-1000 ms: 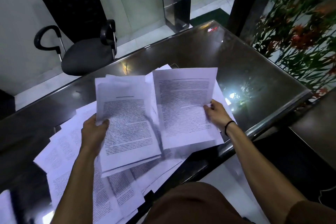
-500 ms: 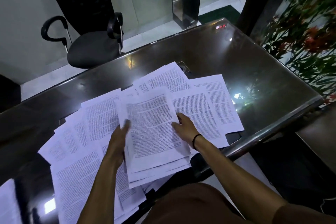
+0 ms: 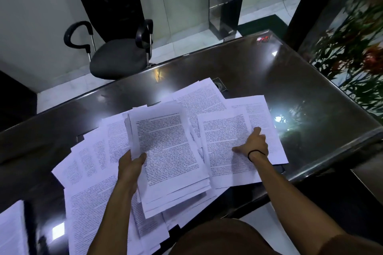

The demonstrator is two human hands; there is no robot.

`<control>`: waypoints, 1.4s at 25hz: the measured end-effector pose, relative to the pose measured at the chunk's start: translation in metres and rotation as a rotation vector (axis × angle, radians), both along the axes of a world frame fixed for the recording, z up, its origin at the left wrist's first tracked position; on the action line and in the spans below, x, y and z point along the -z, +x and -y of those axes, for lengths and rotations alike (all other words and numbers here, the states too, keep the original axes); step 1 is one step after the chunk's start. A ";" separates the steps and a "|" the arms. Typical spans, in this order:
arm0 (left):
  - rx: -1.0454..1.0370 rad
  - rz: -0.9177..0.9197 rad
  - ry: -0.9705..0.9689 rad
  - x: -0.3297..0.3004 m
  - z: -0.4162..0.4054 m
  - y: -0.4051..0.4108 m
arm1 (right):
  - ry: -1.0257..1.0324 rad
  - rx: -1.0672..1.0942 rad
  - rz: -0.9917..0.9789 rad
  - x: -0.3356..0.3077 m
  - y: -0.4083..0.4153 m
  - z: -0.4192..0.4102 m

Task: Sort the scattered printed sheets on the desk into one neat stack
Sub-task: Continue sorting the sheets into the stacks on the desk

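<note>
— Where are the hands?

— The left hand (image 3: 132, 164) pinches a bundle of printed sheets (image 3: 167, 151) at its left edge, thumb on the top page, the other fingers hidden under the paper. The bundle runs up and to the right from that hand, and its lower edges are fanned rather than squared.

— And the right one?

— The right hand (image 3: 253, 144) lies on a single sheet (image 3: 223, 147) just to the right of the bundle, thumb stretched left along the page, the other fingers bent at the sheet's right side. Whether they curl under the edge I cannot tell. A black band (image 3: 256, 153) circles that wrist.

— What about the other papers?

— Loose sheets (image 3: 89, 159) spread out left of the left hand, overlapping one another; more (image 3: 204, 95) lie past both hands, and another page (image 3: 261, 109) peeks out under the one the right hand presses. All of it rests on a dark, glossy surface (image 3: 269, 72). Beyond its far edge stands a black office chair (image 3: 116, 47), and leafy plants (image 3: 356, 51) show at the right.
</note>
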State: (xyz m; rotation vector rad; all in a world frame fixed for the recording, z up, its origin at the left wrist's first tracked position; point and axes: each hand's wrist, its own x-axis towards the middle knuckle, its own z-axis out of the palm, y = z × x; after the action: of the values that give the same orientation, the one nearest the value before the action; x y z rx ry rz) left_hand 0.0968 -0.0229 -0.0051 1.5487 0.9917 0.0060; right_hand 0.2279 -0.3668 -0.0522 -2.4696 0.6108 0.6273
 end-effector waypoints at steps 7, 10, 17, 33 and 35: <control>0.208 0.010 0.379 -0.014 -0.011 0.002 | -0.055 -0.219 0.191 -0.043 0.032 0.013; 0.332 0.021 0.610 -0.027 -0.016 0.019 | -0.107 -0.333 0.414 -0.104 0.058 -0.001; 0.068 -0.097 0.610 -0.054 -0.028 0.032 | -0.467 -0.954 0.442 -0.206 0.055 -0.051; -0.029 0.154 -0.287 -0.025 -0.003 -0.012 | 0.294 -0.311 0.242 -0.068 -0.011 -0.151; -0.119 0.141 -0.341 -0.028 -0.003 -0.014 | 0.692 -0.290 -0.018 -0.057 -0.010 -0.145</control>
State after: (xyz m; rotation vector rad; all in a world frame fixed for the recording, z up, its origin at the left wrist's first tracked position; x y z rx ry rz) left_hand 0.0833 -0.0197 0.0224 1.1613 0.9183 0.0278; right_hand 0.2177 -0.2219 0.0051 -1.8997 0.0113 0.8074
